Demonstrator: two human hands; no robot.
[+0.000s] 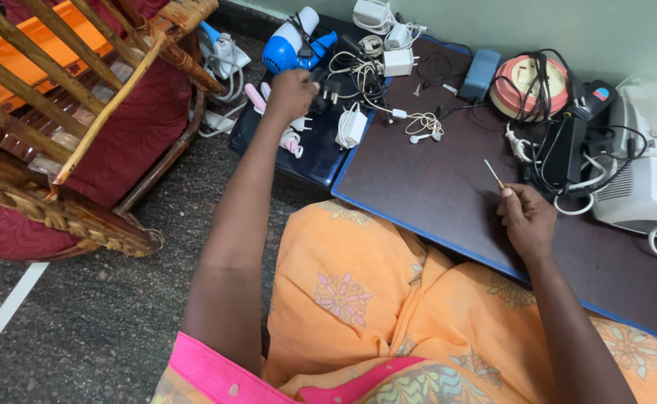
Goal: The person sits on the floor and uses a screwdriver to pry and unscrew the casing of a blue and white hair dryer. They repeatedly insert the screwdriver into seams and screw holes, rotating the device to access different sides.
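My left hand (291,91) reaches far out to the left end of a low dark board and closes on a black plug with its cable (327,86), next to a blue and white hair dryer (289,43). My right hand (527,218) rests on the dark board (433,187) and holds a thin screwdriver (492,173), its tip pointing up and away. White earphones (422,126) and several white chargers with tangled cables (377,56) lie between the two hands.
A round pink and cream device wrapped in black cable (529,84), a black unit (575,138) and a white appliance (654,168) stand at the right. A wooden cane chair with red cushions (81,127) is at the left. My orange garment covers my lap (366,292).
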